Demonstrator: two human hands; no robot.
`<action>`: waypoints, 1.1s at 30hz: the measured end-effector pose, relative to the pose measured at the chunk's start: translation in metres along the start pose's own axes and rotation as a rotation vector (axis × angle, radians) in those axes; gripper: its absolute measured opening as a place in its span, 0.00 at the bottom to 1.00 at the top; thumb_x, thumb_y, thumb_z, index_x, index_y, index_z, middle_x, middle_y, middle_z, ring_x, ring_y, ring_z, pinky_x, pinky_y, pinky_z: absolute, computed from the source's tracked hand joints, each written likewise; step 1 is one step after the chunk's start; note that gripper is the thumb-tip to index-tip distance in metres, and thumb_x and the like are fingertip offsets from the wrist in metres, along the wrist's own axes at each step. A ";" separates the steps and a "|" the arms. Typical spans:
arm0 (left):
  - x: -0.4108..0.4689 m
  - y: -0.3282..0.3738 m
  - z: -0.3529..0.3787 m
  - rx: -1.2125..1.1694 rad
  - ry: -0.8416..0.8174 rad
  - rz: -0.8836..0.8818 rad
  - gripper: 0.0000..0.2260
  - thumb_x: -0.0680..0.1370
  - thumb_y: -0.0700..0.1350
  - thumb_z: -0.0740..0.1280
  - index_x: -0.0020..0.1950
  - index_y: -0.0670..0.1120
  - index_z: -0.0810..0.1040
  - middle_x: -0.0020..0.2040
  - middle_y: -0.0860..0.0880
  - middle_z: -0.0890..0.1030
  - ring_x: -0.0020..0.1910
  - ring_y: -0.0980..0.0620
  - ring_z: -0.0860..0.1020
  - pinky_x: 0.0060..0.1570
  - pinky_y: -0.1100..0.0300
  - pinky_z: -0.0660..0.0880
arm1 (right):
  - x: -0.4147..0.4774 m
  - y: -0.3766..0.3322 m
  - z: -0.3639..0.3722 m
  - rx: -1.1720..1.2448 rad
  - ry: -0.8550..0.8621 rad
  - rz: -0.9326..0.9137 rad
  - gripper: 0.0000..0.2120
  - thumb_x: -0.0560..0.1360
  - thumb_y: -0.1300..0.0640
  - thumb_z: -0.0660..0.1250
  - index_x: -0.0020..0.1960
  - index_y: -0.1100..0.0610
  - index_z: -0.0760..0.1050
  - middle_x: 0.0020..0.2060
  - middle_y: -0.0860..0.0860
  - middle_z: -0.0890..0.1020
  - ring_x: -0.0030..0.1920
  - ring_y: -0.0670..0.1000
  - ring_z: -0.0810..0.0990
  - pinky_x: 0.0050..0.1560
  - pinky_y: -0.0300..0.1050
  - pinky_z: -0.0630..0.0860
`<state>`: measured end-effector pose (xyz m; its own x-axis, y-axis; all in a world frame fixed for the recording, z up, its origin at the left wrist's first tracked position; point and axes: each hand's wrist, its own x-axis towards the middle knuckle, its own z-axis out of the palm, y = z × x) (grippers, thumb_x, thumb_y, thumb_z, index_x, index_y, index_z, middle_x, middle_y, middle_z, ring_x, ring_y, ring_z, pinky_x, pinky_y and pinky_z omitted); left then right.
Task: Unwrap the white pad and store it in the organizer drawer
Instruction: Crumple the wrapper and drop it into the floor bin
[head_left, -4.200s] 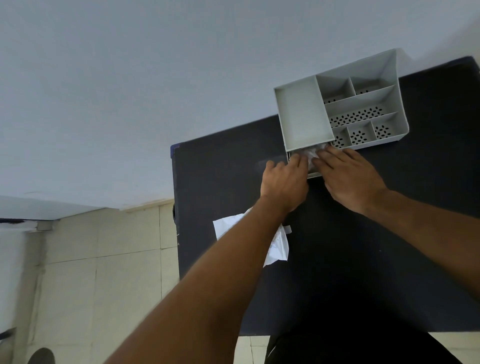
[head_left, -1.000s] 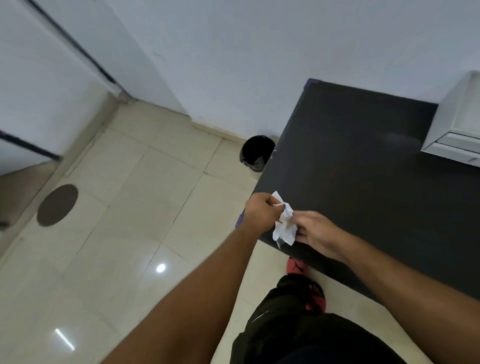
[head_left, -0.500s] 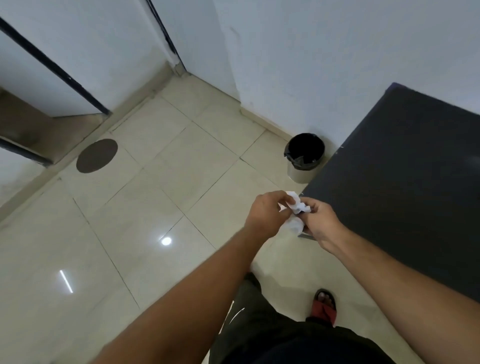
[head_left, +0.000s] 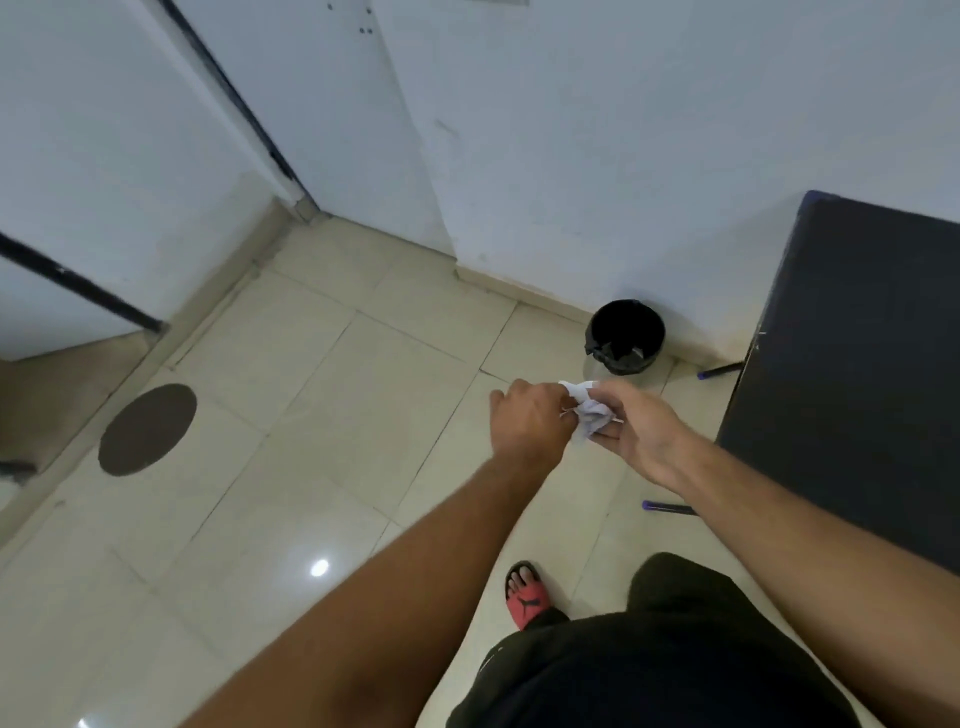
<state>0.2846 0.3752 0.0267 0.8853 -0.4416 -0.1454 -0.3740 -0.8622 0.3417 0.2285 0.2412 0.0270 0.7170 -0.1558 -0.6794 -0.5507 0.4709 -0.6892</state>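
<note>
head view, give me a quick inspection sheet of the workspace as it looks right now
surface: dark matte table at right, only its corner and edge in view, nothing seen on that part
job's things: crumpled white wrapper pinched between both hands above the floor; organizer drawer and pad out of frame
clutter: nothing seen
grippers: left hand and right hand both closed on the wrapper
cables: nothing seen
surroundings: small black round waste bin with a black liner, standing on the floor by the white wall, beyond the hands; glossy beige floor tiles; red slide sandal on one foot
</note>
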 end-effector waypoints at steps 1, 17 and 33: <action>0.009 -0.004 -0.001 0.032 -0.012 0.019 0.09 0.79 0.48 0.65 0.54 0.53 0.84 0.48 0.51 0.85 0.53 0.48 0.77 0.55 0.51 0.68 | 0.004 -0.001 0.001 0.036 0.000 0.008 0.15 0.79 0.54 0.66 0.58 0.63 0.81 0.49 0.57 0.87 0.49 0.53 0.85 0.60 0.48 0.78; 0.196 0.015 0.006 -0.223 -0.297 0.097 0.10 0.77 0.52 0.71 0.56 0.51 0.86 0.51 0.53 0.86 0.50 0.53 0.82 0.52 0.52 0.80 | 0.147 -0.098 -0.032 -0.155 0.222 -0.040 0.10 0.76 0.62 0.71 0.56 0.54 0.81 0.53 0.57 0.85 0.55 0.55 0.84 0.58 0.52 0.81; 0.361 0.012 0.048 -0.135 -0.609 0.230 0.17 0.79 0.56 0.67 0.67 0.53 0.76 0.63 0.49 0.77 0.65 0.49 0.72 0.63 0.55 0.71 | 0.267 -0.129 -0.087 -0.446 0.690 0.043 0.14 0.77 0.61 0.64 0.62 0.59 0.76 0.54 0.54 0.81 0.54 0.56 0.79 0.50 0.43 0.72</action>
<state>0.5860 0.1932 -0.0663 0.4583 -0.7059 -0.5401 -0.4616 -0.7083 0.5341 0.4534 0.0636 -0.0872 0.3475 -0.7130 -0.6090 -0.7940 0.1217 -0.5956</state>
